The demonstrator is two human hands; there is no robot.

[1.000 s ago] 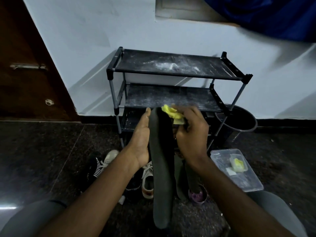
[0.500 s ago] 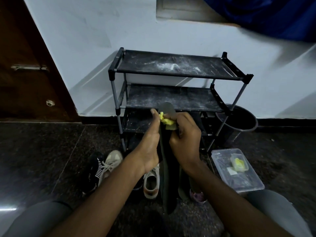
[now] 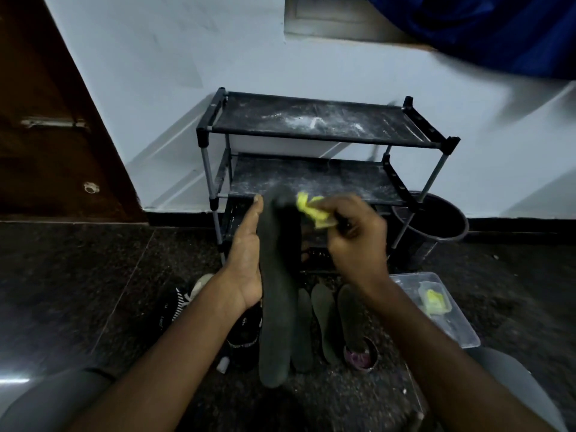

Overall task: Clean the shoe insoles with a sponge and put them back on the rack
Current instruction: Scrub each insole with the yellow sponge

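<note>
Insole (image 3: pixel 277 275), dark and upright at centre frame before the rack (image 3: pixel 311 120), rests in your left hand (image 3: pixel 246 254), which grips its left edge, thumb near the top. Your right hand (image 3: pixel 355 241) pinches the yellow sponge (image 3: pixel 313 208) at its upper right edge. Brace firmly from behind; wipe in long strokes, top to bottom, pressing evenly.

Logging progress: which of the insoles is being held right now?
The long dark insole, gripped by the left hand, yellow sponge at its top end. The other three lie below, untouched.
</note>
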